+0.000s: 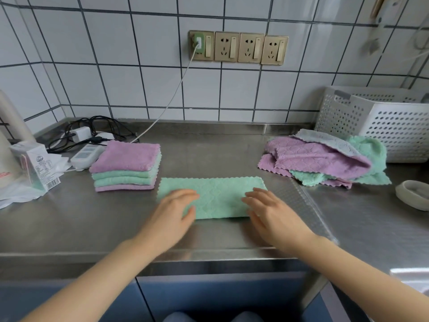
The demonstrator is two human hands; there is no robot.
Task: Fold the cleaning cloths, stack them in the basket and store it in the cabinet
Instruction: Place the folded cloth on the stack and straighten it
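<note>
A green cloth (218, 194), folded into a long strip, lies flat on the steel counter (92, 219) in front of me. My left hand (173, 210) rests flat on its left end and my right hand (267, 210) lies flat on its right end, fingers straight. To the left stands a stack of folded purple and green cloths (126, 167). A loose heap of unfolded purple, green and grey cloths (325, 159) lies at the right. Behind that heap sits the white perforated basket (380, 122).
Chargers, black cables and a white power strip (86, 154) crowd the back left corner beside a small carton (37, 166) and plastic wrap. A white cable (171, 98) runs up to the wall sockets. A shallow dish (415, 194) sits at the right. Blue cabinet doors (209, 296) are below.
</note>
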